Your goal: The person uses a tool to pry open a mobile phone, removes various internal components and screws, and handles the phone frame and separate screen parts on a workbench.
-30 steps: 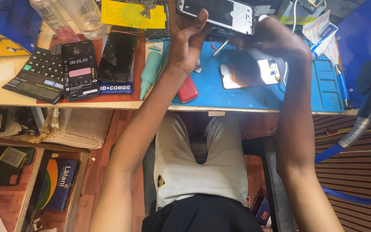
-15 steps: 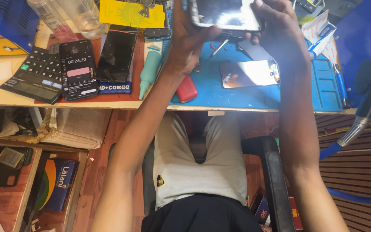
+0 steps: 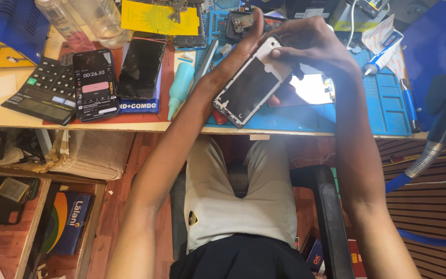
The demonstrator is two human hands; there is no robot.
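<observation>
A smartphone screen assembly (image 3: 251, 85) with a white frame and dark glass is held tilted above the blue work mat (image 3: 383, 111). My left hand (image 3: 241, 49) supports it from behind along its left edge. My right hand (image 3: 311, 44) pinches its top corner with the fingertips. Below it on the mat lies a shiny phone part (image 3: 313, 89) that reflects light. A red object (image 3: 219, 117) peeks out under the held screen.
To the left lie a phone running a timer (image 3: 95, 85), a dark phone (image 3: 141, 68) on a blue box, a calculator (image 3: 45, 90) and a teal bottle (image 3: 180, 85). A glue tube (image 3: 383, 57) and a blue pen (image 3: 408, 103) rest at right. A grey hose (image 3: 442, 139) hangs at the far right.
The screen assembly came down from the top of the view toward me and turned from level to steeply tilted. Both hands followed it.
</observation>
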